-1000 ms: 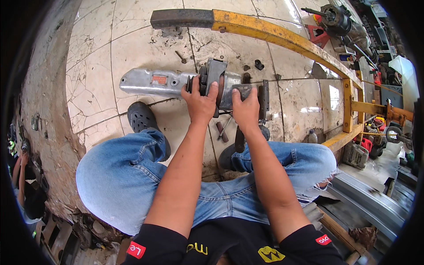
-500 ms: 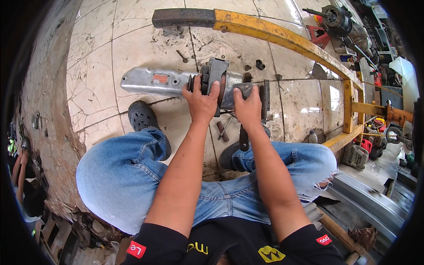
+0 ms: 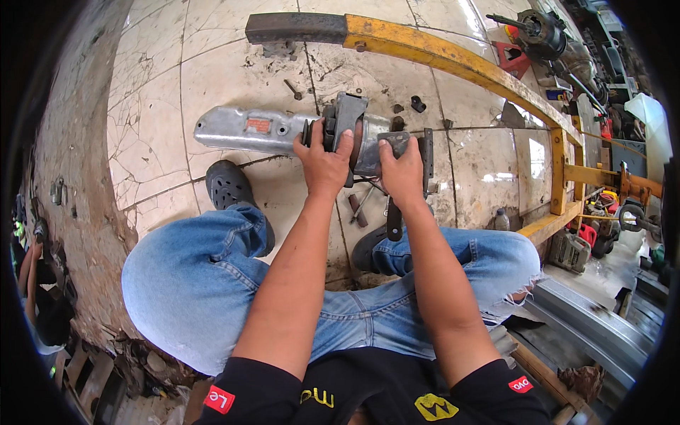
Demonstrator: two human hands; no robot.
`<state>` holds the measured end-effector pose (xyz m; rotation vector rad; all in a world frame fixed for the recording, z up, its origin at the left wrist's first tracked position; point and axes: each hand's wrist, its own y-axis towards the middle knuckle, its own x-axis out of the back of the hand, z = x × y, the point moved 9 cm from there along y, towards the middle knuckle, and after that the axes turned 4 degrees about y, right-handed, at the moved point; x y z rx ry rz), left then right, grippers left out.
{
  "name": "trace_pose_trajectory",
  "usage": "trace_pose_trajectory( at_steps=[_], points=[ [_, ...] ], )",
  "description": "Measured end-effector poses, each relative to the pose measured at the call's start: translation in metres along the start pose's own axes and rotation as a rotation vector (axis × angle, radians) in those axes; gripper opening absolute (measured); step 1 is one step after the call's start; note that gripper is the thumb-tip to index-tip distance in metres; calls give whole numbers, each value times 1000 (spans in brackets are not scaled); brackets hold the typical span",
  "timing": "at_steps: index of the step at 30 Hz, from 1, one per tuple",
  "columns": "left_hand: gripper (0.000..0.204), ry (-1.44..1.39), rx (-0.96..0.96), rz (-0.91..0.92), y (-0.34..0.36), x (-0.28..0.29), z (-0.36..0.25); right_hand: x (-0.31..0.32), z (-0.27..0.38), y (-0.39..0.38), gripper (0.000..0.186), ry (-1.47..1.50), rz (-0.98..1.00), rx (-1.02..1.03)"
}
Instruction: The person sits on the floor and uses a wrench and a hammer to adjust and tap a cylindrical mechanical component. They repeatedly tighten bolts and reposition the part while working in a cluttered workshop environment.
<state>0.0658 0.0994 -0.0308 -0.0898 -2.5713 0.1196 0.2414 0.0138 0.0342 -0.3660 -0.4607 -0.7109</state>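
Observation:
A long silver metal cover [image 3: 227,129], resembling an engine valve cover, lies crosswise on the tiles before me, with a small orange label on it. My left hand [image 3: 324,157] is closed around a dark grey block-shaped part [image 3: 349,110] with black ribs on its left side, standing across the cover. A brown band shows just right of this part. My right hand [image 3: 402,172] grips a small flat grey piece [image 3: 394,139] at the cover's right end, thumb on top. Its fingers are partly hidden beneath. Near that wrist hangs a dark strip with a hole [image 3: 394,221].
A yellow steel frame [image 3: 439,51] arches over the far side and down the right. A bolt [image 3: 292,89] and a black nut-like piece [image 3: 418,104] lie beyond the cover. Metal channels [image 3: 591,319] rest at right. Another person's arms [image 3: 30,273] show far left.
My right hand has shifted very slightly to the right and toward me, with the flat grey piece turning a little. My left hand and the block-shaped part stay nearly still.

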Motion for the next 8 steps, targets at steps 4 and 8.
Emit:
trace_pose_trajectory(
  at_steps=[4, 8],
  points=[
    [72, -14, 47, 28, -1, -1, -2, -1, 0, -2, 32, -26, 2, 17],
    [74, -2, 70, 48, -2, 0, -4, 1, -8, -5, 35, 53, -63, -36]
  ],
)
